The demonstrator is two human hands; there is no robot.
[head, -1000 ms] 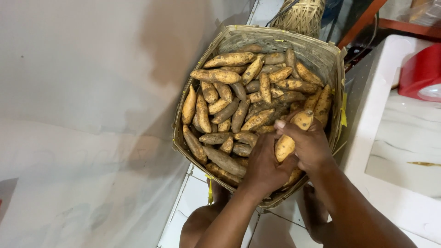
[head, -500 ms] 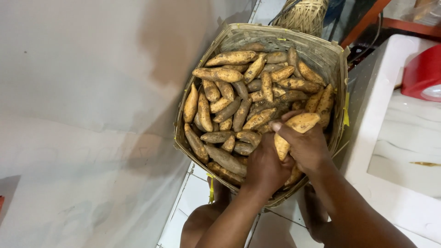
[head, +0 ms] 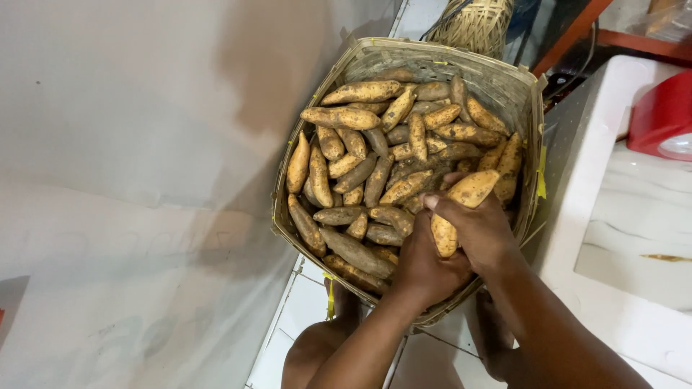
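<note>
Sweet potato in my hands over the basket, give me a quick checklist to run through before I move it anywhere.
1. Hold on the sweet potato: right hand wraps it, left hand is on its lower end. Ok.
2. Potato free of the pile: upper end lifted, lower end hidden by the hands. Cannot tell.
3. Basket stable: it leans against the wall, base hidden. Cannot tell.
4. Pile contained: no potatoes outside the rim. Ok.
5. White counter beside the basket has bare space. Ok.

No labels, signs or screens show. The nearest thing to a package is a red container (head: pixel 662 115) with a pale rounded end, cut off at the right edge on the white counter (head: pixel 620 238).
</note>
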